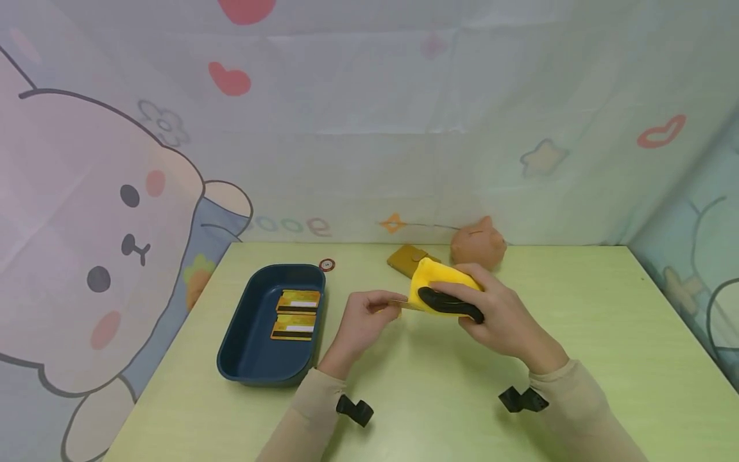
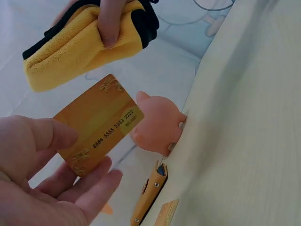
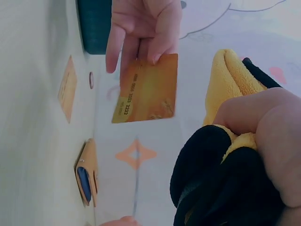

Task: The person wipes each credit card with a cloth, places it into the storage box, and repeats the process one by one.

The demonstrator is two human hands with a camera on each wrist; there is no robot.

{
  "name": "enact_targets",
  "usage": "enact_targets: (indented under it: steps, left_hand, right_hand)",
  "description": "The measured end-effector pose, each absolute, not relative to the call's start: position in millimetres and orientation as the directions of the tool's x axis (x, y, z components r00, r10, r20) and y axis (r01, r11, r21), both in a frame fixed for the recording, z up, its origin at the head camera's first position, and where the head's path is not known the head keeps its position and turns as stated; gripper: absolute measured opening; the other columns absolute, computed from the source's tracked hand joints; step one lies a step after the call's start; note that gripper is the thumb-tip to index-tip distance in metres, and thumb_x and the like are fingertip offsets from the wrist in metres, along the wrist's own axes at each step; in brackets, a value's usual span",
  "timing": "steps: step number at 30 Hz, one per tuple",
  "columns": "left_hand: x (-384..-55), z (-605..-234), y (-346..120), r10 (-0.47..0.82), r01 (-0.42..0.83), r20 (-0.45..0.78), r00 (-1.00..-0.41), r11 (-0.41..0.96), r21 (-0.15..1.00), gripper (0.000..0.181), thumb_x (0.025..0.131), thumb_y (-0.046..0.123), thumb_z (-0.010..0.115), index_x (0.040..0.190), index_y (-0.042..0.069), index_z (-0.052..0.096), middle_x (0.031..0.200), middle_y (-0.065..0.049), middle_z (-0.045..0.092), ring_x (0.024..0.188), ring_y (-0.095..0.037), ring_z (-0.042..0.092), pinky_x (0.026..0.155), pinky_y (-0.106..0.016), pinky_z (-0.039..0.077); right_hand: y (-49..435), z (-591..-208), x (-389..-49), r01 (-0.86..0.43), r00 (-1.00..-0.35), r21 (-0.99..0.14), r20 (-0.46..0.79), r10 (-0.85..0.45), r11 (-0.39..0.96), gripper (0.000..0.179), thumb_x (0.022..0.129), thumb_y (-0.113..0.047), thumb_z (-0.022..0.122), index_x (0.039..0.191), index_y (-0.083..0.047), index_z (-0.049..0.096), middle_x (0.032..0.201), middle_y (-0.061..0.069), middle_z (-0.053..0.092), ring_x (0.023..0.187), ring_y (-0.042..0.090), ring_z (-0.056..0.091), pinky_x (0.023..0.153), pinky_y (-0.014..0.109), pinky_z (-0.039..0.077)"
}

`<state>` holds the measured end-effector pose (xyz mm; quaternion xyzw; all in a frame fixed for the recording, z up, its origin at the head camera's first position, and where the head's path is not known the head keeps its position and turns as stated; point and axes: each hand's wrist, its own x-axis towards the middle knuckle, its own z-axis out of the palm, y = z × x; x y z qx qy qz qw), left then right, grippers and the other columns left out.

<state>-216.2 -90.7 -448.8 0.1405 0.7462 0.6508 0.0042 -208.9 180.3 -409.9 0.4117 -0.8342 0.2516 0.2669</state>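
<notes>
My left hand (image 1: 369,316) pinches a gold bank card (image 2: 101,122) between thumb and fingers, its embossed number facing the left wrist camera. A folded yellow cloth with black edging (image 1: 441,280) is gripped in my right hand (image 1: 501,314). In the head view the cloth overlaps the card's right end; both wrist views show a gap between them. Another gold card (image 3: 68,89) lies on the table below the hands. Inside the dark blue tray (image 1: 239,350), left of my left hand, two gold cards (image 1: 293,327) lie with their black stripes showing.
A tan snap wallet (image 1: 406,260) lies on the light green table (image 1: 606,359) behind the hands. To its right sits an orange piggy bank (image 1: 478,244) near the back edge. A small red and white disc (image 1: 326,264) is beside the tray's back right corner. A printed curtain (image 1: 369,128) hangs behind.
</notes>
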Motion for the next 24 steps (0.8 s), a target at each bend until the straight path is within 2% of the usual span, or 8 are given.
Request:
enact_targets:
  steps: [3,5,8,11,14,19,24]
  left_hand:
    - [-216.5,-449.7,-90.5,0.205,0.222,0.192,-0.960,0.133,0.966,0.021,0.095,-0.005,0.068,0.108,0.003,0.082,0.127,-0.011,0.074,0.121,-0.029,0.069,0.103,-0.044,0.057]
    - [-216.5,-449.8,-90.5,0.207,0.200,0.176,-0.962,0.101,0.975,0.023,0.095,-0.007,0.067,0.109,0.003,0.082,0.131,-0.012,0.072,0.120,-0.029,0.069,0.102,-0.045,0.058]
    - [-216.3,-450.2,-90.5,0.239,0.157,0.142,-0.961,0.043,0.987,0.026,0.097,-0.009,0.062,0.114,0.001,0.080,0.128,-0.014,0.073,0.110,-0.029,0.074,0.093,-0.041,0.062]
    - [-216.5,-450.4,-90.0,0.300,0.168,0.151,-0.942,0.031,0.985,0.028,0.099,-0.011,0.059,0.120,-0.003,0.076,0.123,-0.020,0.074,0.106,-0.031,0.075,0.089,-0.036,0.063]
    - [-216.0,-449.6,-89.2,0.346,0.191,0.163,-0.924,0.048,0.980,0.032,0.097,-0.014,0.059,0.125,-0.005,0.073,0.125,-0.022,0.073,0.107,-0.033,0.075,0.089,-0.034,0.063]
    - [-214.4,-448.8,-88.3,0.370,0.146,0.124,-0.921,0.032,0.989,0.037,0.094,-0.014,0.065,0.130,-0.009,0.069,0.129,-0.026,0.070,0.111,-0.036,0.073,0.091,-0.037,0.063]
    - [-214.5,-448.4,-88.5,0.402,0.112,0.099,-0.910,0.008,0.994,0.040,0.096,-0.011,0.064,0.136,-0.007,0.066,0.131,-0.024,0.070,0.115,-0.043,0.071,0.093,-0.038,0.062]
  right_hand:
    - [180.7,-408.7,-208.1,-0.820,-0.521,-0.201,0.649,-0.554,0.535,0.082,0.068,0.011,0.082,0.139,-0.027,0.067,0.134,0.015,0.058,0.108,0.027,0.061,0.075,0.047,0.062]
    - [180.7,-408.3,-208.1,-0.820,-0.521,-0.199,0.647,-0.556,0.536,0.081,0.069,0.011,0.082,0.139,-0.027,0.067,0.134,0.015,0.058,0.108,0.028,0.061,0.075,0.047,0.062]
    - [181.1,-408.0,-208.4,-0.820,-0.522,-0.202,0.646,-0.557,0.535,0.081,0.069,0.010,0.082,0.139,-0.027,0.067,0.134,0.016,0.058,0.108,0.028,0.061,0.075,0.048,0.062]
    - [181.3,-407.7,-208.3,-0.821,-0.524,-0.208,0.645,-0.557,0.532,0.080,0.070,0.010,0.082,0.139,-0.027,0.067,0.134,0.015,0.058,0.108,0.028,0.061,0.076,0.048,0.062]
    - [181.7,-407.7,-208.1,-0.821,-0.526,-0.212,0.644,-0.556,0.530,0.079,0.070,0.010,0.081,0.139,-0.026,0.067,0.133,0.015,0.058,0.108,0.027,0.061,0.077,0.048,0.061]
    - [181.5,-408.7,-208.5,-0.822,-0.524,-0.211,0.644,-0.557,0.530,0.080,0.070,0.010,0.080,0.140,-0.026,0.066,0.133,0.015,0.058,0.106,0.026,0.061,0.075,0.046,0.061]
    - [179.8,-411.5,-209.7,-0.826,-0.518,-0.208,0.646,-0.560,0.524,0.082,0.069,0.010,0.080,0.141,-0.027,0.066,0.132,0.015,0.058,0.103,0.026,0.061,0.074,0.045,0.061]
